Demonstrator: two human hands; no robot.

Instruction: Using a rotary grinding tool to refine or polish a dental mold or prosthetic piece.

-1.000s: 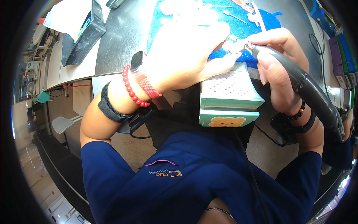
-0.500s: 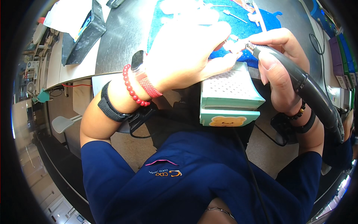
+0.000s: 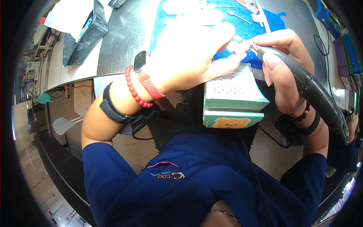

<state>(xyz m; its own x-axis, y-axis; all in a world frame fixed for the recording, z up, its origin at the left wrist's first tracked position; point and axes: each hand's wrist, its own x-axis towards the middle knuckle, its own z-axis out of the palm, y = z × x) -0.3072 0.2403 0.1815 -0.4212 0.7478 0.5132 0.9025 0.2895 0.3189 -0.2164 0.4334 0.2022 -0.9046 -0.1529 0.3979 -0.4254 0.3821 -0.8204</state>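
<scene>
My left hand (image 3: 189, 56), washed out by bright light, pinches a small whitish piece (image 3: 238, 47) between thumb and fingers. Glare hides the piece's exact shape. A black rotary handpiece (image 3: 315, 90) lies in my right hand (image 3: 285, 81), its spring-wrapped front end pointing left at the piece. Fingers of my right hand reach close to the piece; whether they touch it I cannot tell. Just below my left fingers stands a mint-green box (image 3: 234, 106) with a perforated white top and a bear picture on its front.
Beyond my hands, a blue towel (image 3: 245, 26) bears small white parts and a thin-shafted tool (image 3: 238, 17). A black open box (image 3: 85, 38) with papers stands at the far left. Cables (image 3: 321, 45) run along the right side, near coloured trays (image 3: 346, 56).
</scene>
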